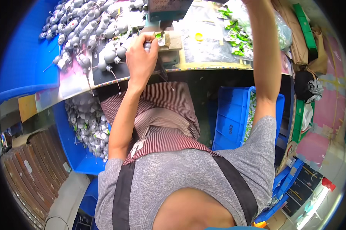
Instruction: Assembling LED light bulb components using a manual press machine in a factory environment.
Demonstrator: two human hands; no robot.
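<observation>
My left hand (139, 57) is closed round a small grey plastic part (147, 46), mostly hidden by the fingers, at the front of a bench machine (169, 10). Beside the fingertips, a bright green and clear piece (160, 38) sits on the machine's block-like fixture (174, 41), below the machine's head. A thin cord with a pale tip hangs below the bench edge near this hand. My right forearm (268, 65) reaches up past the bench's right side, and its hand lies beyond the top edge of the picture.
Many rounded grey parts with cords (86, 25) heap on the bench's left. Green and white pieces (236, 36) lie at right, near a small yellow disc (198, 36). Blue crates (232, 119) stand below the bench. My lap, under a striped apron (169, 99), is close to its edge.
</observation>
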